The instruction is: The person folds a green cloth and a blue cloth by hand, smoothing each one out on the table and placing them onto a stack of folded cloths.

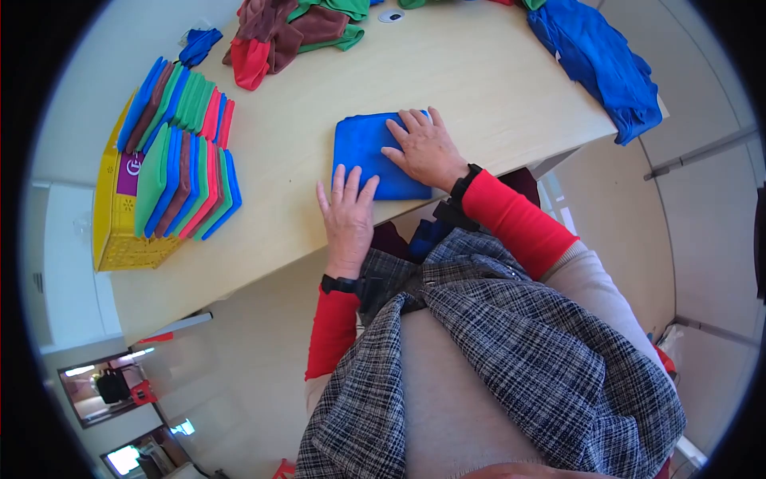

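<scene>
A blue cloth [359, 144], folded into a flat square, lies at the front edge of the table. My left hand [349, 215] rests on its lower left part, fingers stretched out and slightly apart. Across its upper right side lies my right hand [427, 148], palm down with the fingers spread. Both hands touch the cloth from above and neither grips it. The cloth's right edge is partly hidden under my right hand.
At the left, a yellow basket [112, 215] holds two rows of folded cloths [187, 188] in green, blue, brown and red. Crumpled brown, red and green cloths [291, 36] lie at the back. A blue cloth heap [598, 64] hangs over the table's [479, 64] right edge.
</scene>
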A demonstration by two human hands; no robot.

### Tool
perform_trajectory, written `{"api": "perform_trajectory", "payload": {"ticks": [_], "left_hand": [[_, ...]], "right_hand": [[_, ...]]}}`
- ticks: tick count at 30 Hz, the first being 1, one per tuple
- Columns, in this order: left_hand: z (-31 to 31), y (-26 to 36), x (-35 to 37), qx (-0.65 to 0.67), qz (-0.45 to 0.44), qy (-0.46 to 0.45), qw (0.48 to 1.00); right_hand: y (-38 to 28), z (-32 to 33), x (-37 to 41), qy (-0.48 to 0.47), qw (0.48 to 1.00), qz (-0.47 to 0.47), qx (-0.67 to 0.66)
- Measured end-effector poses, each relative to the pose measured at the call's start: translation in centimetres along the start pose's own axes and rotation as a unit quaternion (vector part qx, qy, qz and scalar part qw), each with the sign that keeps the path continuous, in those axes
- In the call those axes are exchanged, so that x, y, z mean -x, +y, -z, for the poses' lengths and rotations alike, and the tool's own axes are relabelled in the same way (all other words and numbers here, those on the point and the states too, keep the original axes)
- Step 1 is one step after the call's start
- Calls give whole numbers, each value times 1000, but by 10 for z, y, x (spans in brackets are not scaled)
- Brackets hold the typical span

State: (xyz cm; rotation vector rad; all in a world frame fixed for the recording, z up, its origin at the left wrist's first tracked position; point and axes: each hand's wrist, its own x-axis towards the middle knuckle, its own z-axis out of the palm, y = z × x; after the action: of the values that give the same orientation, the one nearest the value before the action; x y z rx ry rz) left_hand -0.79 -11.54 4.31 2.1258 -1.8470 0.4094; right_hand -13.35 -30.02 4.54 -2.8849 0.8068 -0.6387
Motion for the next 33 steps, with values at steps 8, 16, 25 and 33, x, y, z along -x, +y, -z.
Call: {"api": "perform_trajectory", "payload": {"ticks": [8, 16, 25, 33], "left_hand": [[-4, -61, -21, 45, 122, 66, 989], [-53, -39, -17, 48, 165, 28, 985], [-35, -32, -23, 21, 171, -74, 982], [-32, -29, -24, 23, 188, -67, 980]], "right_hand": [[-32, 56, 28, -128, 991, -34, 16], [-74, 2, -27, -5, 987, 123, -100], [-44, -42, -40, -56, 992, 65, -96], [-26, -43, -39, -39, 998, 33, -40]]}}
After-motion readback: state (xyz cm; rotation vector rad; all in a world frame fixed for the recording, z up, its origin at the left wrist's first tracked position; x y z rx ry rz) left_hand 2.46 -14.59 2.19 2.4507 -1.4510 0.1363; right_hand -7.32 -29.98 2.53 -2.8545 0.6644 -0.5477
